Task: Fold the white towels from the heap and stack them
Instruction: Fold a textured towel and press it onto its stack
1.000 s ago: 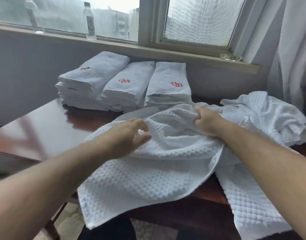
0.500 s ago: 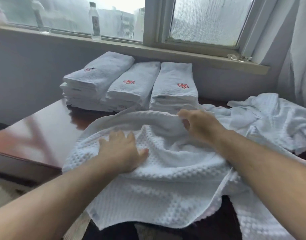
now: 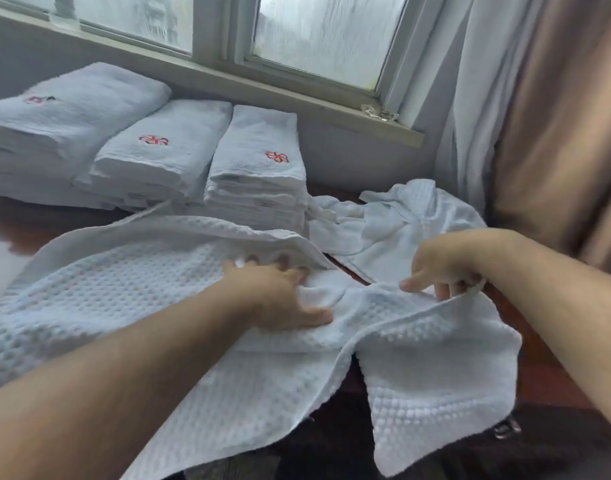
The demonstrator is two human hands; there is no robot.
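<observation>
White waffle-weave towel (image 3: 141, 289) is spread over dark red-brown wooden table (image 3: 543, 368), front & centre. Its near edge and rt corner are hung over the table's front edge. A raised fold ridge is seen running across the towel's far side.

Left hand (image 3: 276, 296) is laid palm down on the towel's middle. Fingers are straight and a bit spread, w/ tips set against the fold ridge and thumb stretched out to the rt. Nothing is gripped; cloth is only pressed.

Right hand (image 3: 449, 268) is held over the towel's rt part w/ fingers curled downward. The towel's hem is lifted at those fingers and looks pinched, though the exact grip is blurred. Index finger is stuck out toward the left.

Heap of crumpled white towels (image 3: 401, 220) is seen on the table behind the right hand. Three stacks of folded white towels (image 3: 158, 150) are lined up side by side at back left, just beside the heap. A red embroidered logo is shown on each top towel; the leftmost logo is blurred.

Bkgd: grey window sill (image 3: 297, 95) w/ small clear item (image 3: 380, 112) on it, type can't be told. White sheer curtain (image 3: 470, 98) and tan curtain (image 3: 556, 133) are hung at rt.
</observation>
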